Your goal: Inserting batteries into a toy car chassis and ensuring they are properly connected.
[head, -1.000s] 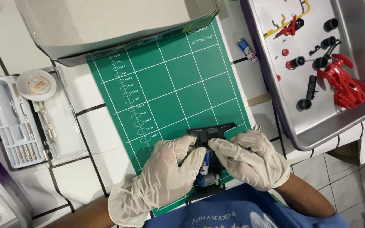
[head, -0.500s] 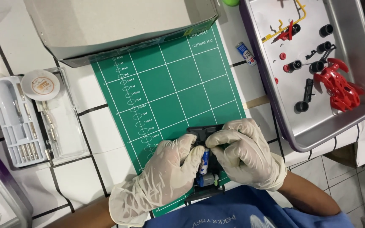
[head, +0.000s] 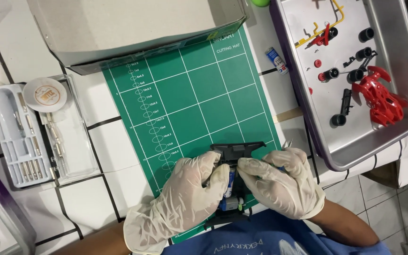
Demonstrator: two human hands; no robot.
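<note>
The black toy-car chassis (head: 234, 179) lies on the near edge of the green cutting mat (head: 190, 104), directly between the two gloved hands. Its front bumper projects just beyond the fingertips; a blue cell and a small motor show in the gap between the hands.

The left hand (head: 185, 200) grasps the chassis from its own side, fingers (head: 216, 165) curled over the edge. The right hand (head: 279, 186) clamps the opposite side, fingers (head: 251, 166) pressed on the chassis top. A thin metal tool tip (head: 288, 143) shows just past the right knuckles; whether the right hand holds it cannot be told.

Risks, as judged from this position:

- Thin moulded plastic may crack or a clip may snap if both hands squeeze or twist unevenly.
- The loose-fitting gloves reduce grip; a slip could eject the cell or a small part off the mat onto the tiled worktop (head: 90, 208), or off its near edge, which lies close below the hands.
- The tool tip, near the right fingers, could pierce the glove.

Well away from the fingers, the steel tray (head: 402, 61) holds the red body shell (head: 378, 99) and black wheels (head: 357, 75). The screwdriver-bit case (head: 10, 141) and cardboard box (head: 133, 28) are also out of immediate reach.
</note>
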